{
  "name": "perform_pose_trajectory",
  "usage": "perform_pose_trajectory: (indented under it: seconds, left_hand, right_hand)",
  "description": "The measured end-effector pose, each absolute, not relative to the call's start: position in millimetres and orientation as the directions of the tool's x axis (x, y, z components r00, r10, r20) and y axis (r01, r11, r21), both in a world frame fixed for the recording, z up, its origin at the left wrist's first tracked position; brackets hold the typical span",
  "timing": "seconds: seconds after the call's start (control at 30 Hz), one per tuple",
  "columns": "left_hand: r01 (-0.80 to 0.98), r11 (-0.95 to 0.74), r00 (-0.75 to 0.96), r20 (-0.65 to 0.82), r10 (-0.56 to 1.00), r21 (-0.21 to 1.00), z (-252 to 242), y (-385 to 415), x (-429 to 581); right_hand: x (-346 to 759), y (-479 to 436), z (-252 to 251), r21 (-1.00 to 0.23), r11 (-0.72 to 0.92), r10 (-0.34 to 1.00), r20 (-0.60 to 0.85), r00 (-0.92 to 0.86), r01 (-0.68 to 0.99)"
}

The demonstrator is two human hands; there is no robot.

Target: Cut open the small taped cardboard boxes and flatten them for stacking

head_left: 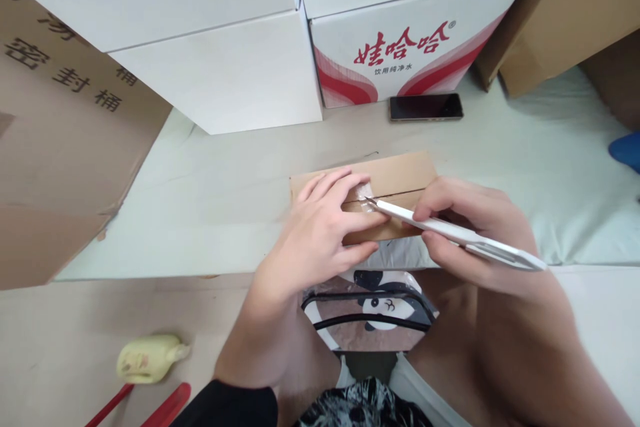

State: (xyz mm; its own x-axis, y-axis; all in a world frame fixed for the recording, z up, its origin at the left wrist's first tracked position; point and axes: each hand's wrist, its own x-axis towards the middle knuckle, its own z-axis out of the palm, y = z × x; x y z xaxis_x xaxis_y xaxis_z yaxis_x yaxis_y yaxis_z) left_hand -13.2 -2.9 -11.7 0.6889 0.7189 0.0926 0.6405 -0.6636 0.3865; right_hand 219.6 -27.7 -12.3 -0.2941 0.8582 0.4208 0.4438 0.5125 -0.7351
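A small brown cardboard box (400,170) lies at the front of the pale green surface, a dark seam running along its top. Across the seam sits a short strip of clear tape (367,197). My left hand (325,220) rests flat on the box's left part with fingers spread. In my right hand (470,227) is a white utility knife (455,232), gripped between thumb and fingers. Its blade tip points left and meets the tape at the seam, close to my left index finger and thumb. Part of the box is hidden under both hands.
White cartons (220,80) and a red-printed white carton (400,47) stand at the back. A black phone (426,107) lies before them. Large brown boxes (65,147) flank both sides. On the floor lies a yellow bottle (150,358); a panda-print item (385,310) is below the edge.
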Motion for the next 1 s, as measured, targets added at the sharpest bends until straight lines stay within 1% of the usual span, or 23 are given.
perform_pose_trajectory:
  seconds: [0.1, 0.17, 0.27, 0.37, 0.47, 0.57, 0.63, 0.83, 1.0]
  left_hand:
    - [0.637, -0.662, 0.686, 0.101, 0.72, 0.395, -12, -3, -13]
    - [0.634, -0.663, 0.686, 0.104, 0.72, 0.398, -12, -3, -13]
    - [0.634, -0.661, 0.685, 0.103, 0.721, 0.402, -11, -3, -13]
    - [0.639, -0.655, 0.683, 0.094, 0.724, 0.404, -10, -3, -13]
    - [0.64, -0.653, 0.684, 0.087, 0.725, 0.405, -10, -3, -13]
    - [0.638, -0.652, 0.683, 0.089, 0.725, 0.409, -10, -3, -13]
    - [0.633, -0.653, 0.685, 0.093, 0.723, 0.415, -10, -3, -13]
    - [0.618, -0.656, 0.686, 0.11, 0.719, 0.433, -9, -2, -13]
    - [0.606, -0.666, 0.689, 0.13, 0.713, 0.435, -10, -2, -13]
  right_hand:
    - [223, -29, -17, -0.758, 0.491, 0.871, 0.411, -0.27, 0.43]
    - [224, -29, -21, -0.768, 0.473, 0.881, 0.417, -0.224, 0.432]
    - [224, -28, -27, -0.747, 0.489, 0.868, 0.465, -0.172, 0.45]
    - [222, -26, -27, -0.699, 0.579, 0.813, 0.538, -0.224, 0.42]
    - [221, -25, -24, -0.693, 0.615, 0.789, 0.542, -0.291, 0.376]
    - [221, -26, -21, -0.713, 0.599, 0.8, 0.511, -0.316, 0.365]
    - [221, -28, -21, -0.721, 0.579, 0.815, 0.495, -0.302, 0.381]
    - [216, -33, -23, -0.76, 0.419, 0.905, 0.392, -0.163, 0.497]
    - [210, -34, -29, -0.765, 0.402, 0.906, 0.411, -0.099, 0.504]
